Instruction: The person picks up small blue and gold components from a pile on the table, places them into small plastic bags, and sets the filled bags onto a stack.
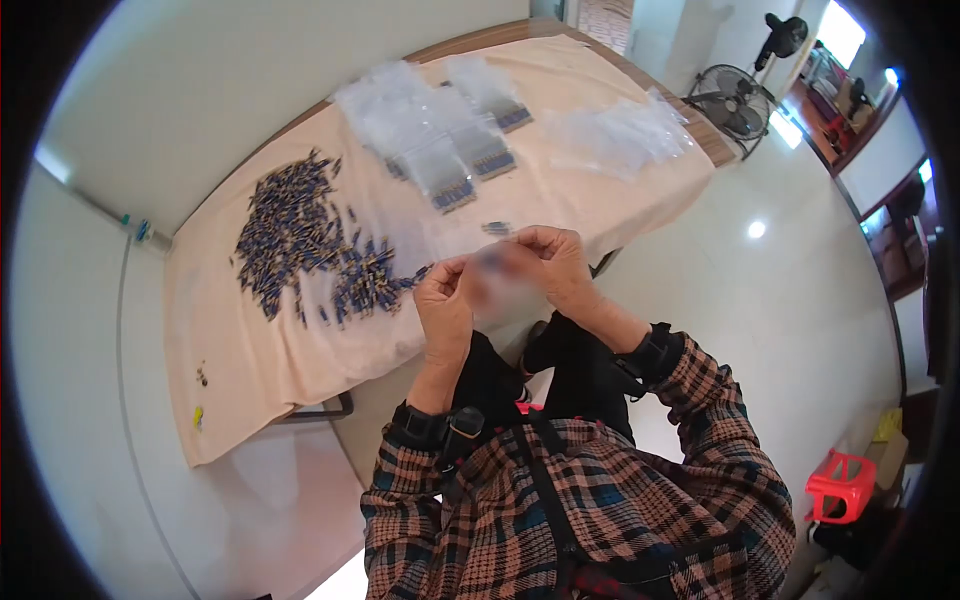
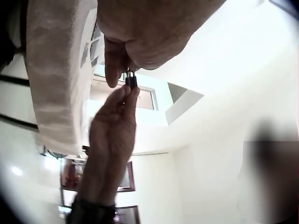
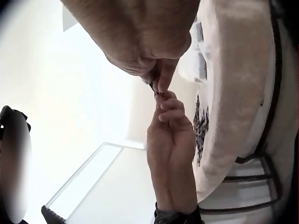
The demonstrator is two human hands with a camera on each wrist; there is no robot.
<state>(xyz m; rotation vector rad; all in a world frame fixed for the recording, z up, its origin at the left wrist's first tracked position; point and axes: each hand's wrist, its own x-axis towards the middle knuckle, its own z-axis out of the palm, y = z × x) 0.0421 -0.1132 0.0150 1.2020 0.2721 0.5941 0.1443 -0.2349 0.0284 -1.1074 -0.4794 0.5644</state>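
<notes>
Raised in front of the body above the near table edge, my left hand (image 1: 445, 315) and right hand (image 1: 570, 275) meet at the fingertips. Between them is a pair of small dark cylindrical pieces with metal ends (image 2: 131, 81). The right thumb and fingers pinch the dark bodies, while the left fingertips pinch at the metal ends. In the right wrist view only a dark bit of the pieces (image 3: 152, 85) shows; fingers hide the rest. A blur covers the space between the hands in the head view. A few similar pieces (image 1: 496, 228) lie on the cloth just beyond the hands.
On the cloth-covered table (image 1: 260, 390), a large heap of blue pieces with gold-coloured ends (image 1: 290, 235) spreads left, beside a smaller heap (image 1: 365, 280). Filled clear bags (image 1: 430, 150) lie at the back, flat clear bags (image 1: 625, 135) farther right. A fan (image 1: 735, 100) and red stool (image 1: 842, 487) stand on the floor.
</notes>
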